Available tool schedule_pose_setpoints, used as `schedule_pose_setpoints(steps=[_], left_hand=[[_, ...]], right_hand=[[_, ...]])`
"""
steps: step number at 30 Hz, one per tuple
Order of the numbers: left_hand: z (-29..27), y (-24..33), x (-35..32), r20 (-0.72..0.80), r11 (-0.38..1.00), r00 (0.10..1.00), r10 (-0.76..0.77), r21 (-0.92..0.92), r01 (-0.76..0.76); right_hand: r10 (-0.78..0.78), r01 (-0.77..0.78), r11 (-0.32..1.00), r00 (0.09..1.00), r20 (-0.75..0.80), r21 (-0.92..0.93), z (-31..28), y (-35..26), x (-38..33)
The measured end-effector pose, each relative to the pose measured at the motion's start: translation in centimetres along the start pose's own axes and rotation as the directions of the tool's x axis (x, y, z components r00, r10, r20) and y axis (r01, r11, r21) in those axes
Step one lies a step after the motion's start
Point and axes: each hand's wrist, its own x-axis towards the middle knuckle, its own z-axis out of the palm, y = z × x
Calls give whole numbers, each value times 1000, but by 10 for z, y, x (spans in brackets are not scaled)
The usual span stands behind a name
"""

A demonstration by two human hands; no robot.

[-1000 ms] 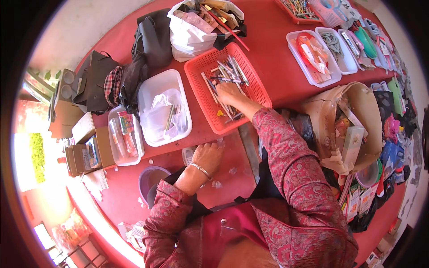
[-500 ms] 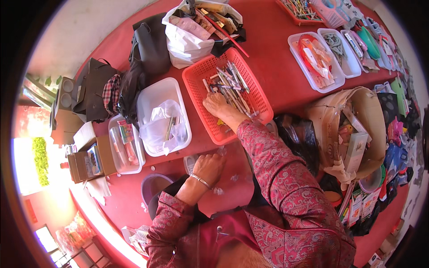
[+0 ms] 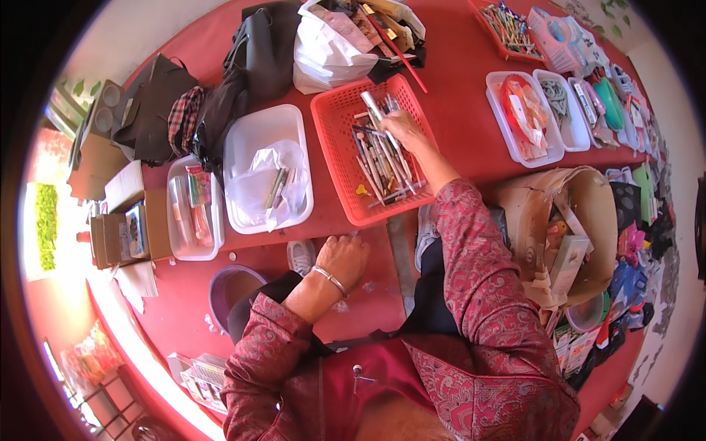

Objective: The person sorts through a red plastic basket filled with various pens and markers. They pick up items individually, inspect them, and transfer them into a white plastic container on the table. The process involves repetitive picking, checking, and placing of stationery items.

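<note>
right hand (image 3: 403,131) reached deeper into red basket (image 3: 332,117) | left hand (image 3: 343,259) on table (image 3: 456,81)

A basket (image 3: 334,117) of pens (image 3: 382,154) sat on the table (image 3: 456,81), with the right hand (image 3: 401,128) in it. A tub (image 3: 246,132) holding a plastic bag (image 3: 268,184) lay to its left. The left hand (image 3: 342,257) rested on the table's near edge.

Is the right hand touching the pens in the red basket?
Touching. The head view shows the right hand inside the red basket, fingers closed on pens.
</note>
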Motion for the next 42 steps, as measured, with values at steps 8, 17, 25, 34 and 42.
schedule_pose_setpoints(steps=[8,17,25,34,42], left_hand=[[-1,4,3,36,999,999,8,-31,-7],[-4,2,-7,85,995,995,-44,-89,52],[-19,-1,-1,-66,993,993,-95,-83,90],[-43,-29,15,-503,740,764,-404,-671,-50],[-69,-17,-15,-120,-537,911,-394,-775,-334]], right_hand=[[-6,-40,978,976,-218,-207,11,19,4],[120,-155,698,988,-99,-699,35,-1,-23],[117,-204,959,918,380,197,-16,-57,-63],[-42,-115,919,923,383,378,-31,-178,-164],[-61,33,992,970,236,124,7,-207,-228]])
